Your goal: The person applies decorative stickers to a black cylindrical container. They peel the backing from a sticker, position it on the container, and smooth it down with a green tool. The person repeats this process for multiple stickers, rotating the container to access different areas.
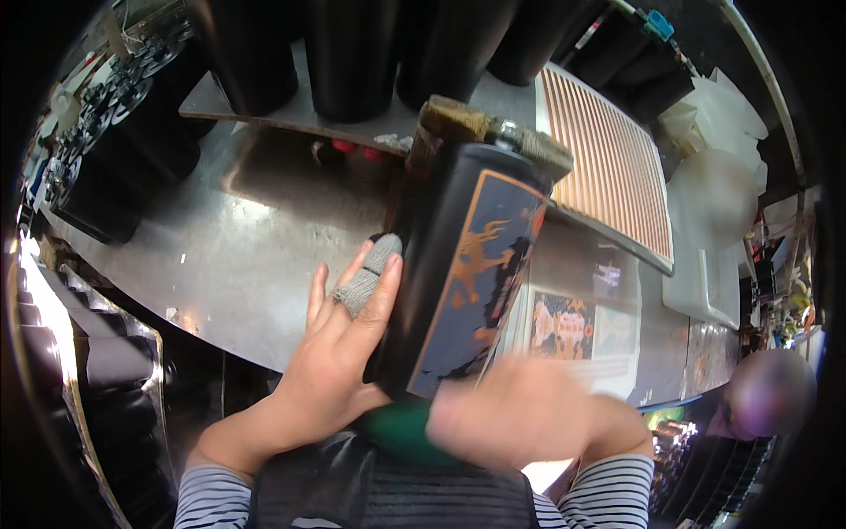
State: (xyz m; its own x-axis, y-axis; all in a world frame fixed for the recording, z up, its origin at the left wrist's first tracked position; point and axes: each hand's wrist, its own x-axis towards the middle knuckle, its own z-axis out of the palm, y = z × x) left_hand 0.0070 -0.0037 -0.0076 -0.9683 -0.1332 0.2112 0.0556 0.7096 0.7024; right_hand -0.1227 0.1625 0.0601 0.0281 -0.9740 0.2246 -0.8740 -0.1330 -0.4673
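A black cylinder [423,256] lies tilted in front of me, its far end against a worn wooden rest. A dark label [485,264] with orange drawings and an orange border covers its upper side. My left hand [339,344] lies along the cylinder's left side, fingers stretched out and apart; one finger wears a grey knitted cover [368,275]. Over the label's near right end is my right hand [520,410], smeared by motion, so its fingers and anything in them cannot be made out. A green rounded thing [401,432] shows between my hands at the cylinder's near end.
Several black cylinders [352,62] stand on a raised board at the back; more crowd the left side. A striped orange-and-white sheet [608,159] slopes at the right. Below it, printed label sheets [564,326] lie on the metal table [238,300]. White plastic [714,115] is piled far right.
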